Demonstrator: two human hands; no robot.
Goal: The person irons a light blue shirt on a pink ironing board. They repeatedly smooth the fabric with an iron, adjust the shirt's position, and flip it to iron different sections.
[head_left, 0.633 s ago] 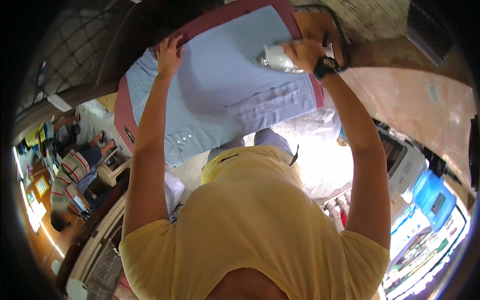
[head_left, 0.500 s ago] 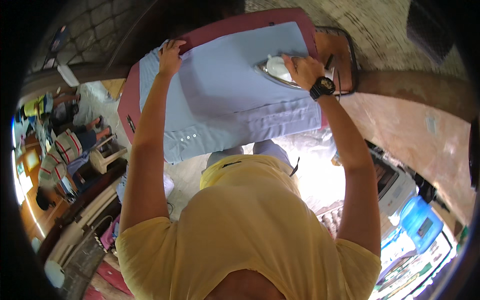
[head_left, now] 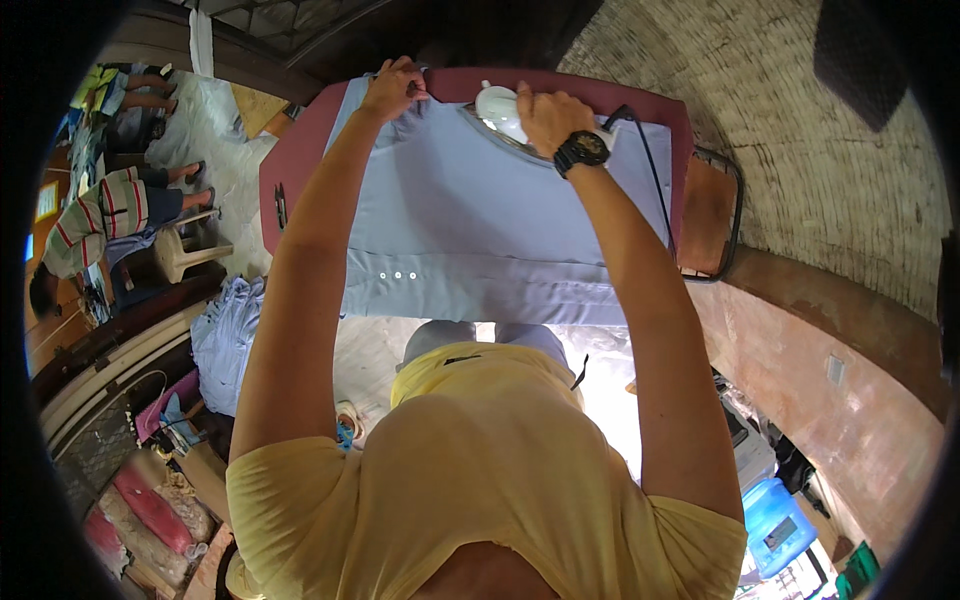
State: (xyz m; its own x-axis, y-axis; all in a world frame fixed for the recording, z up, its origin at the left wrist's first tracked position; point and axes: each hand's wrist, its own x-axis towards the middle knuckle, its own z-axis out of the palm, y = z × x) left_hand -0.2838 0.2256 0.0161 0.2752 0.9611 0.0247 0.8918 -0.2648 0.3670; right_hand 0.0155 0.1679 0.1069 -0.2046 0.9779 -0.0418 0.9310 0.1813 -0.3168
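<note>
A light blue garment lies spread over a maroon ironing board, its near flap with several small white buttons hanging at the front edge. At the far left of the cloth, my left hand has its fingers closed on the fabric, which puckers under them. My right hand is wrapped round the handle of a white clothes iron. The iron rests on the cloth near the board's far edge, its tip pointing left toward my left hand. Part of the iron is hidden behind my right hand.
A black cord loops from the iron down the board's right side. Beyond that end is a brown metal-framed rest. A small dark tool lies at the left. Leftward are a person in a striped shirt, a stool and piled blue clothes.
The iron, with my right hand on it, has moved left along the far part of the garment, closer to my left hand. The whole view has turned and shifted.
</note>
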